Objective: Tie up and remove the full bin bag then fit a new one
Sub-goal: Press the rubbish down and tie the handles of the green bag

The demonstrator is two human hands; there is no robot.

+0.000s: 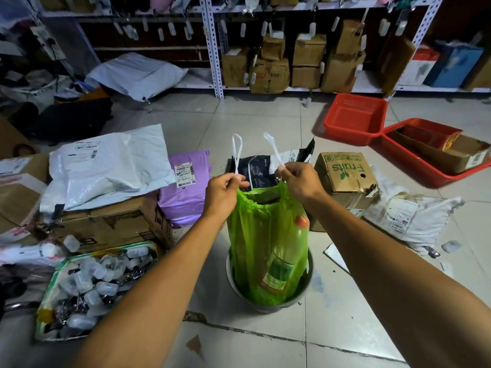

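As hands (225,192) pinch drawstrings (236,152) — bag (255,235) half-lifted.

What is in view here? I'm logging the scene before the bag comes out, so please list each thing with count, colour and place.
bin bag: one, green, pulled up out of the bin, mouth open
drawstrings: two loops, white, above the bag's mouth
bin: one, grey, floor centre
bottle: one, orange cap, inside the bag
fruit box: one, brown cardboard, right of the bag
purple parcel: one, left of the bag
red baskets: two, floor at right
tray of clips: one, green rim, lower left
left hand: pinches the left drawstring
right hand: pinches the right drawstring
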